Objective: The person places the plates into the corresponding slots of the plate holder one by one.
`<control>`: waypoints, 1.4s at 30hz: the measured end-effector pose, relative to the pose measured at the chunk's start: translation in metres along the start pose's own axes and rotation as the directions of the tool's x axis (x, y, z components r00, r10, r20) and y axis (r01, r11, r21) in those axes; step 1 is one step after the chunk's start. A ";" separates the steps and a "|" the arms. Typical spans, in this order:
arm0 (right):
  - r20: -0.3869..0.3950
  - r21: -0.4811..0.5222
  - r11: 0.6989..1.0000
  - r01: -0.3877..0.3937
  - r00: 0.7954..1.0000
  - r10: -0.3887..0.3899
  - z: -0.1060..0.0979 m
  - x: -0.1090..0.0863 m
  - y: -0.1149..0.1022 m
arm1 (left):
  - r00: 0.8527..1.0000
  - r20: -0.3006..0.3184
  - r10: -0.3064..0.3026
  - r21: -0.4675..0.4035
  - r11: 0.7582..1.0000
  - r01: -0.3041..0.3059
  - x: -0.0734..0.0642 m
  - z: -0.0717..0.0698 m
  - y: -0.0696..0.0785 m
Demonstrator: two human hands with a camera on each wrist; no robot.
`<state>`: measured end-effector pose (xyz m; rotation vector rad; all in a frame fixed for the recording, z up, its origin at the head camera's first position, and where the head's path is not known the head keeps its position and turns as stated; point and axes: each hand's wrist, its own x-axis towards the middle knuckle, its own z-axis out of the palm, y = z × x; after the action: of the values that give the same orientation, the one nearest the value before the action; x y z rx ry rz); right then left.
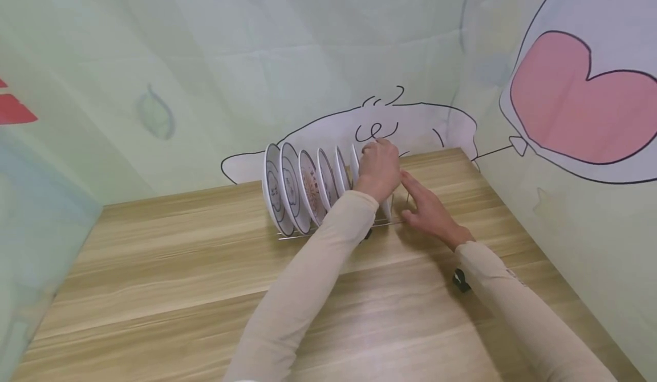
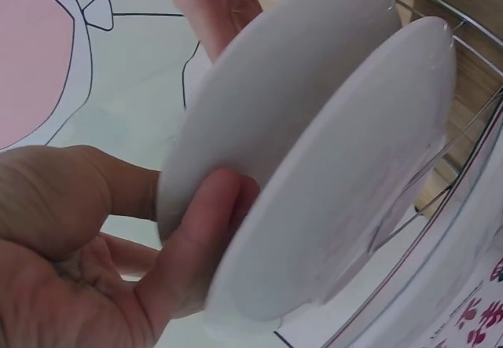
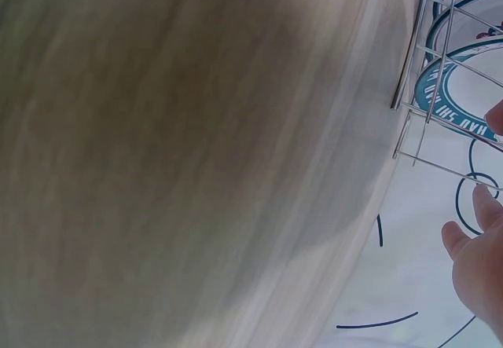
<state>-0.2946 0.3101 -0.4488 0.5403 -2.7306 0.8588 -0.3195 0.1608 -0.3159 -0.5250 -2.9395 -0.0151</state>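
Several white plates (image 1: 295,191) stand upright in a wire rack (image 1: 297,235). At the rack's right end, my left hand (image 1: 381,168) reaches over from above. In the left wrist view, its thumb and fingers pinch the rim of a white plate (image 2: 275,97), with one finger in the gap before the neighbouring plate (image 2: 346,191). My right hand (image 1: 431,211) is at the rack's right end, fingers fairly straight and fingertips close to the left hand. A plate with a green lettered rim (image 3: 444,97) shows behind the rack wires in the right wrist view.
The rack stands near the back of a wood-grain table (image 1: 169,256). A printed curtain (image 1: 195,74) hangs behind and on both sides. One small black object (image 1: 461,280) lies by the right sleeve, another (image 1: 367,235) by the rack's front.
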 end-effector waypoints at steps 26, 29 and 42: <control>0.002 -0.004 1.000 0.000 1.000 0.000 -0.001 -0.001 0.000 | 0.999 -0.043 0.015 -0.196 0.980 -0.023 -0.011 -0.016 -0.005; -0.007 -0.002 1.000 0.012 1.000 -0.012 0.000 0.000 0.000 | 1.000 -0.025 0.015 -0.281 0.959 -0.022 -0.015 -0.025 -0.007; -0.005 0.000 1.000 0.008 1.000 -0.008 0.000 -0.001 -0.001 | 0.949 -0.315 0.026 -0.417 0.894 -0.163 -0.034 -0.055 -0.044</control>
<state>-0.2930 0.3092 -0.4489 0.5481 -2.7225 0.8566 -0.2949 0.1056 -0.2656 -0.6575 -2.5978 -0.6994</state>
